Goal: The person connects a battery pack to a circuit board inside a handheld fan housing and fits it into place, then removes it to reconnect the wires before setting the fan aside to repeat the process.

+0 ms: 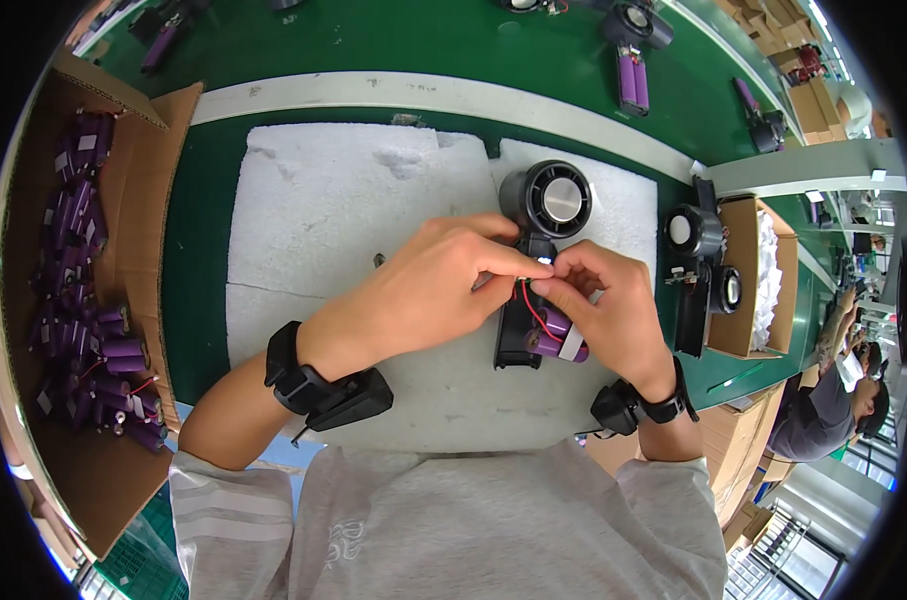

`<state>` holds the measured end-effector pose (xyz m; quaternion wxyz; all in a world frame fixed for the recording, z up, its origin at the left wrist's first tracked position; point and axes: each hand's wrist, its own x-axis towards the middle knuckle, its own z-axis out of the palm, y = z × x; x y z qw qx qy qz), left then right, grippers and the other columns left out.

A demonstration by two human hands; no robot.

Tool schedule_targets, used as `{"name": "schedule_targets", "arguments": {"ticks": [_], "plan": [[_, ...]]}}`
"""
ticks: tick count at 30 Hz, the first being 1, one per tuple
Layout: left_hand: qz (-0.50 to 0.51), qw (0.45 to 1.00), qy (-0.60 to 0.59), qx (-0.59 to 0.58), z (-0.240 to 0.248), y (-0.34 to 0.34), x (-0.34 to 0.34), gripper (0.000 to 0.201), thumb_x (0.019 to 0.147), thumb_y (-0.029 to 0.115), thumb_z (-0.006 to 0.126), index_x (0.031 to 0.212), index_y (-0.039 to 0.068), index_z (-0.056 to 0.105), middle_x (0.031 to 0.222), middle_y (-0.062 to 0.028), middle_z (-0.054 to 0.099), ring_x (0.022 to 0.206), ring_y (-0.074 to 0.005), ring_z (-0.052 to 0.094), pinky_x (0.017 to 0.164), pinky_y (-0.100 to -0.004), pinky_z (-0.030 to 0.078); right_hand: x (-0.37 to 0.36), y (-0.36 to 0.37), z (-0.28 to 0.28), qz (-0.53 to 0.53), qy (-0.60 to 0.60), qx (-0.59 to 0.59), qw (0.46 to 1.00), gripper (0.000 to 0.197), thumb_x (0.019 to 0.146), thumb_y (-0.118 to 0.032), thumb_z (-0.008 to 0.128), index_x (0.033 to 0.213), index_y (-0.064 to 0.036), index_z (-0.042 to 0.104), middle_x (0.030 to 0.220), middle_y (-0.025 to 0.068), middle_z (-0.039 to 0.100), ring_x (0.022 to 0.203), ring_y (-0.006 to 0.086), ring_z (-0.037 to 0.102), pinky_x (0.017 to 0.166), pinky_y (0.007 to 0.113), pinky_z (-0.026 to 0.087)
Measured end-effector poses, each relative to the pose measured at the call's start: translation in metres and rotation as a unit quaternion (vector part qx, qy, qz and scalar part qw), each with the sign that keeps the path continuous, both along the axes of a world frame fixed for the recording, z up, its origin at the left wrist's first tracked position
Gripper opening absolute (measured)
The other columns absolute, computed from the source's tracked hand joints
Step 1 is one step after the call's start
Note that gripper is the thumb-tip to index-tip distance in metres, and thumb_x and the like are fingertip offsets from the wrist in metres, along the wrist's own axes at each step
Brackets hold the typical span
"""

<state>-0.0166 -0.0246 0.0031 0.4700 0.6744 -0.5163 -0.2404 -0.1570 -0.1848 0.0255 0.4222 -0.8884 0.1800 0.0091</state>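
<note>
Nearest us, both forearms come in from the lower edge, each w/ a black wrist strap carrying a small black device. We note the left hand (429, 290) and right hand (606, 305) meeting at centre over a white foam pad (314, 230). Left hand: thumb and forefinger pinched shut on thin red wires (530, 305) at the top of the handle. Right hand: fingers closed round a purple battery cell (557, 340) w/ a white label, fingertips also at the wires, touching the left fingertips.

The cell sits at the open black handle (519, 335) of a handheld fan; handle lies on the pad, pointing toward us. Its round fan head (547, 200) lies just beyond the hands, face up.

Left of the pad: open cardboard box (134, 210) holding many purple cells. Right of the pad: a smaller carton (749, 280) w/ white filler, more black fan units (696, 250) beside it.

Farther off: green belt surface (424, 40) w/ further fan parts and purple cells. Far right, another person seated at the line
</note>
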Motion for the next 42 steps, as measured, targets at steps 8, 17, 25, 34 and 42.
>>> {"name": "schedule_targets", "arguments": {"ticks": [8,17,25,34,42], "plan": [[-0.007,0.998,0.047,-0.046,-0.007,-0.002,0.006,0.023,0.079,0.003,0.063,0.097,0.009,0.075,0.090,-0.0127,0.066,0.064,-0.0239,0.062,0.059,-0.0331,0.050,0.043,-0.065,0.075,0.013,0.017,-0.155,0.988,0.023,0.085,-0.015,0.071,0.101,-0.0011,0.064,0.079,0.0010,0.063,0.073,0.0080,0.057,0.063,0.026,0.047],[0.015,0.993,0.073,-0.088,-0.015,-0.006,0.007,0.017,0.079,0.006,0.069,0.094,0.009,0.075,0.092,-0.0092,0.066,0.068,-0.0181,0.063,0.060,-0.0278,0.050,0.187,-0.303,0.067,-0.127,0.059,-0.174,0.975,0.051,0.082,-0.052,0.067,0.110,-0.0095,0.063,0.088,-0.0018,0.060,0.079,0.0129,0.054,0.065,0.030,0.044],[-0.010,0.988,0.079,-0.130,-0.023,-0.006,0.009,0.015,0.080,0.009,0.070,0.093,0.009,0.075,0.087,-0.0080,0.062,0.063,-0.0182,0.061,0.057,-0.0291,0.049,0.238,-0.430,0.006,-0.169,0.127,-0.118,0.970,0.041,0.082,-0.031,0.073,0.108,-0.0012,0.061,0.069,0.0044,0.059,0.058,0.0171,0.054,0.051,0.035,0.045],[-0.025,0.987,0.116,-0.107,-0.020,-0.004,0.016,0.016,0.080,0.009,0.069,0.094,0.009,0.075,0.089,-0.0101,0.061,0.066,-0.0217,0.062,0.060,-0.0318,0.050,0.286,-0.337,0.034,0.142,-0.016,-0.442,0.885,0.051,0.067,-0.007,0.067,0.117,-0.0006,0.060,0.102,0.0199,0.065,0.093,0.0311,0.064,0.079,0.038,0.050],[-0.031,0.989,0.096,-0.111,-0.022,-0.005,0.016,0.017,0.081,0.008,0.069,0.097,0.009,0.075,0.090,-0.0089,0.061,0.064,-0.0192,0.062,0.059,-0.0298,0.050,0.276,-0.271,0.056,0.158,0.143,-0.257,0.943,0.087,0.063,0.002,0.070,0.143,-0.0084,0.034,0.121,0.0165,0.054,0.112,0.0298,0.054,0.095,0.037,0.043]]}}
